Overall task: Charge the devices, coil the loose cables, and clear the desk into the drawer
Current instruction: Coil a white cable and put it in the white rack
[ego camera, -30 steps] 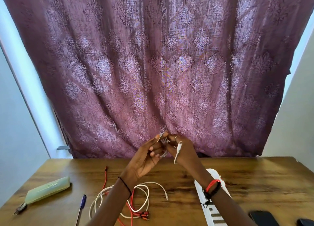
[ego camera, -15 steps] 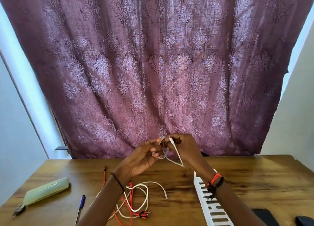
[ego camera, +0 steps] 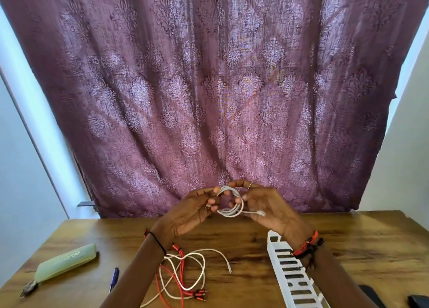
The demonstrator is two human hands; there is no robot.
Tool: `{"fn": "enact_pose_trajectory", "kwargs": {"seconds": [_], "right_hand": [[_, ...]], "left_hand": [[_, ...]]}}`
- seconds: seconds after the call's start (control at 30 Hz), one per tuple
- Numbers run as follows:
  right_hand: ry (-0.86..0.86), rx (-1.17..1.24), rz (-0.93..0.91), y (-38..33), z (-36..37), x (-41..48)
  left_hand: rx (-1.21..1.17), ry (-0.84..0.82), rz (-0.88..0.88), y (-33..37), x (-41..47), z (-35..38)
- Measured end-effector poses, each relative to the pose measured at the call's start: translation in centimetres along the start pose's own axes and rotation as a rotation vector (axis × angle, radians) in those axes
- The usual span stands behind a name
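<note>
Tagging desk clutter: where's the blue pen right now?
Head view, lower left: the blue pen lies on the wooden desk, between the pale green case on its left and the tangle of red and white cables on its right.

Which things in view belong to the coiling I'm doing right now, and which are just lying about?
In the job: white cable coil, held by left hand and right hand; tangled white and red cables, uncoiled.

Lying about: green case; blue pen; white slotted tray; dark items at far right.
</note>
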State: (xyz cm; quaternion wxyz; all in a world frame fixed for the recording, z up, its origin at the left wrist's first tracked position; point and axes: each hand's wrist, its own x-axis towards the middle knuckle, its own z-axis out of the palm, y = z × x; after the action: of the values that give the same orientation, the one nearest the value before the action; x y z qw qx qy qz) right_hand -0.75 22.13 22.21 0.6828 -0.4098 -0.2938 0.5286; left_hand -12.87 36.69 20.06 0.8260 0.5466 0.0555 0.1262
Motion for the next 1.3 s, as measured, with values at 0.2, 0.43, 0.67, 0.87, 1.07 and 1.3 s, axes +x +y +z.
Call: {"fn": "enact_pose_trajectory", "kwargs": {"seconds": [0.2,0.43,0.67,0.87,1.07,1.3], "right_hand": [[0.228,-0.851,-0.148,0.9,0.2,0.4],[0.353,-1.231,-0.311,1.4,-0.7,0.5],[0.344,-1.888,-0.224,1.3,-0.1,0.0],[0.211,-1.751,-0.229,0.0,1.6,-1.2],[0.310,-1.315,-0.185,-0.3,-0.1,-0.4],[0.300,-1.286,-0.141,-1.3,-1.3,0.4]], "left_hand": [[0.154,0.076,0.000,-0.8,0.6,0.0],[0.360,0.069,0.020,-1.0,0.7,0.6],[0.488,0.106,0.038,-0.6,0.7,0.9],[0.514,0.079,0.068,-0.5,0.3,0.2],[0.537,0.045,0.087,-0.3,-0.1,-0.1],[0.681,0.107,0.174,-0.4,-0.1,-0.2]]}}
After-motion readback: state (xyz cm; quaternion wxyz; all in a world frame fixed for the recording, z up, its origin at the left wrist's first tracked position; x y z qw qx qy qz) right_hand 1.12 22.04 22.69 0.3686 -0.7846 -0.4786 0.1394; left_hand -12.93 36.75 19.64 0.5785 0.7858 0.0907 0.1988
